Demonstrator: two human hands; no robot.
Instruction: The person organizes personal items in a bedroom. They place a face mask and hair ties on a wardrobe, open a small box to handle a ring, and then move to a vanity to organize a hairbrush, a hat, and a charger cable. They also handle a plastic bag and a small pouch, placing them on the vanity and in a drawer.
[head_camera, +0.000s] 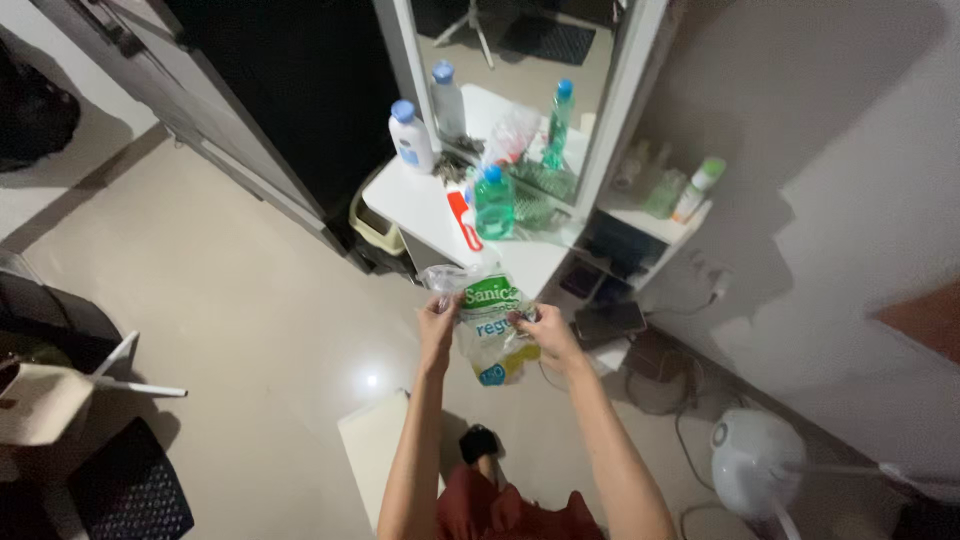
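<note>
Between both raised hands, a clear plastic packet (492, 325) with green and blue print hangs upright, long axis vertical. Left hand (437, 322) pinches its upper left edge, right hand (545, 333) its right edge; both equally near, with the white vanity shelf (420, 205) just beyond.
</note>
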